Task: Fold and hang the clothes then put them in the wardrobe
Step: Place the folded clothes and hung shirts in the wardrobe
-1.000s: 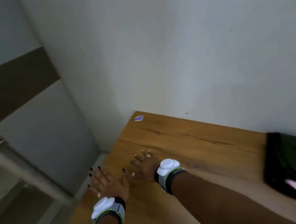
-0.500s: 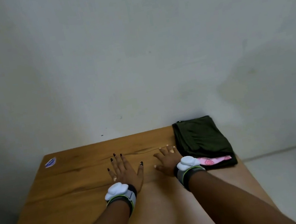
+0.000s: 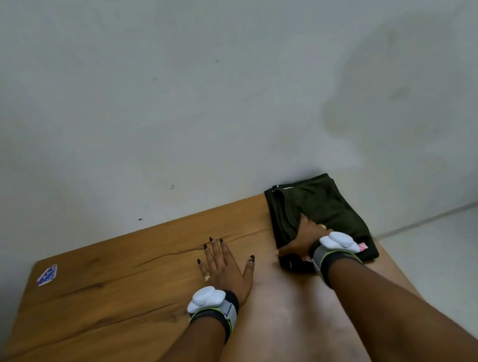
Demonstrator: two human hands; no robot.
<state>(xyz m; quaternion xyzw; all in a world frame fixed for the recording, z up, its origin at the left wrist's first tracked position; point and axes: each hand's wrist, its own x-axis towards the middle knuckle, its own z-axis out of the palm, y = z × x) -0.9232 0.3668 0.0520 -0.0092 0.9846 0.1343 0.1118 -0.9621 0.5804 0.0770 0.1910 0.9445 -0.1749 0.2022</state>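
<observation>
Right hand [image 3: 304,237] fingers hidden in clothes [image 3: 329,204].

CLEARANCE | left half of table [image 3: 96,313]: open to you, only a flat sticker [image 3: 47,274] near its rear-left corner | centre: left hand [image 3: 225,272] lies flat | rear: wall [image 3: 186,95] blocks the far edge | right-rear corner: folded clothes [image 3: 329,207], apparently touching the wall.

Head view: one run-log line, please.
left hand flat on table | right hand on folded dark green clothes, grip unclear | pink piece peeks from stack
</observation>
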